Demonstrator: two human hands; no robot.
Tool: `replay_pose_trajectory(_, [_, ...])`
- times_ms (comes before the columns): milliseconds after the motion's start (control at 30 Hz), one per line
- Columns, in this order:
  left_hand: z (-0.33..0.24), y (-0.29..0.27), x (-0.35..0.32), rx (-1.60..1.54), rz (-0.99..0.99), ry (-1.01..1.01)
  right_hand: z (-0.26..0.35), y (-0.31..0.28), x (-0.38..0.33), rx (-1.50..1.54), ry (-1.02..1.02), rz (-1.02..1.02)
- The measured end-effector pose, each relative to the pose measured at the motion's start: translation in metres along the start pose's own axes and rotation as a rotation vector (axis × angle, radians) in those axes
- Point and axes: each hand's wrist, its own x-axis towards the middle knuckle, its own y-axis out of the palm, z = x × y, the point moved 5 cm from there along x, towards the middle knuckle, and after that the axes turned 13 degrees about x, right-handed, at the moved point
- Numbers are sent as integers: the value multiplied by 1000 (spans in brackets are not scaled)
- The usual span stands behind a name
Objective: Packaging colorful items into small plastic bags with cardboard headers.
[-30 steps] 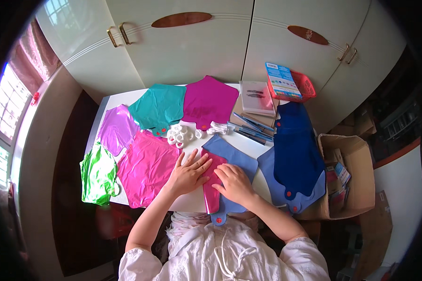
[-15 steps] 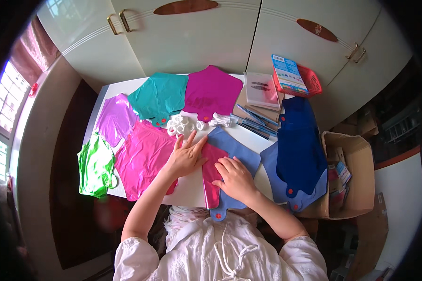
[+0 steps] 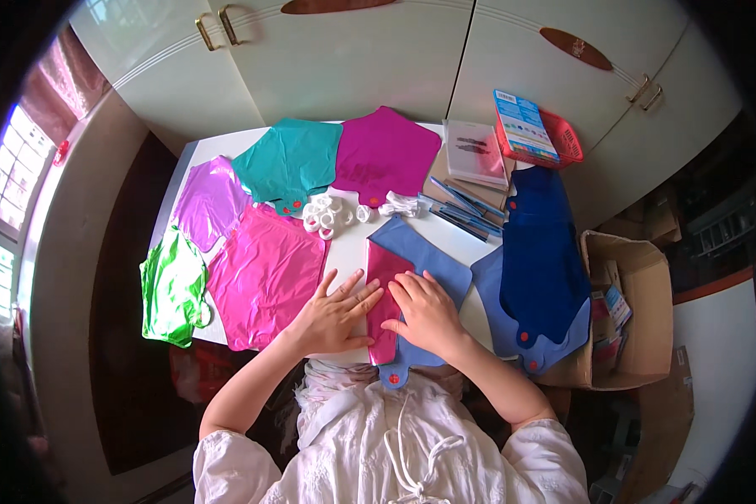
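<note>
My left hand (image 3: 334, 317) lies with its fingers spread, its fingertips at the left edge of a folded pink foil balloon (image 3: 383, 267). My right hand (image 3: 426, 317) rests palm down on the same strip, fingers stretched out and thumb apart. Under the strip is a flat blue balloon (image 3: 435, 260), its rounded tab with a red dot (image 3: 394, 378) hanging over the table's front edge. Left of my hands a flat pink foil balloon (image 3: 269, 277) is spread out. Part of the strip is hidden by my fingers.
Around the white table (image 3: 346, 252) lie green (image 3: 173, 290), lilac (image 3: 210, 206), teal (image 3: 290, 164), magenta (image 3: 386, 155) and dark blue (image 3: 544, 260) balloons. White ribbon rolls (image 3: 326, 216), several pens (image 3: 464, 210), a booklet (image 3: 476, 155), a red basket (image 3: 565, 139) and a cardboard box (image 3: 643, 311) are also there.
My left hand has come down and toward me, from above the strip's far left to its left edge. My right hand stays on the strip, its fingers now farther forward.
</note>
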Motion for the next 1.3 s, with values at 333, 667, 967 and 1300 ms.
replay_pose_trajectory(333, [-8,-2,-1,54,10,-39,5,1,-3,-99,16,143])
replay_pose_trajectory(667, [32,4,32,9,-39,-98,0,-1,3,-123,10,181])
replay_pose_trajectory(967, [33,-15,46,147,-84,-55,-5,0,1,-101,9,186])
replay_pose_trajectory(1300, [19,7,54,112,-97,174,-51,-33,26,28,99,-71])
